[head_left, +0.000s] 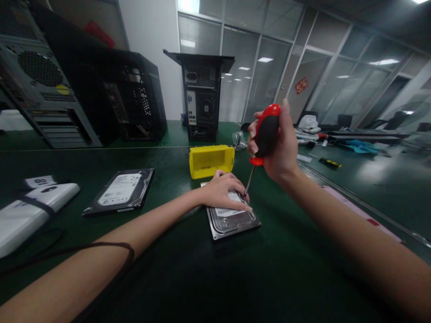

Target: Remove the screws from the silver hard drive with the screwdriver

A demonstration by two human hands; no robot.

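- On the green table [182, 278], a dark cord [114, 244] crosses my left forearm, nearest to me.
- The hard drive [237, 226] lies flat in front of me, slightly askew, its near end sticking out uncovered below my hand.
- My left fingers [239, 186] lie loosely extended across the drive's label, not closed round anything that I can see; the thumb stretches over the middle of the casing and the other fingertips reach its right edge.
- My right fingers [252, 146] are wrapped round the red and black handle of the screwdriver [267, 134], above the drive and to its right, well clear of its surface.
- The screwdriver's shaft slants down to the drive's right edge, its tip just beside my left fingertips; whether it sits in a screw is too small to tell.
- To the left, well apart from my fingers, lie a second drive [123, 188], label up, and a white device [57, 193] with a black band.
- Just past the drive, a yellow box [211, 158] rests with its opening towards me.
- Farther back, a black computer case [202, 89] stands upright, with more cases to its left.
- Behind everything are glass partitions [239, 67].
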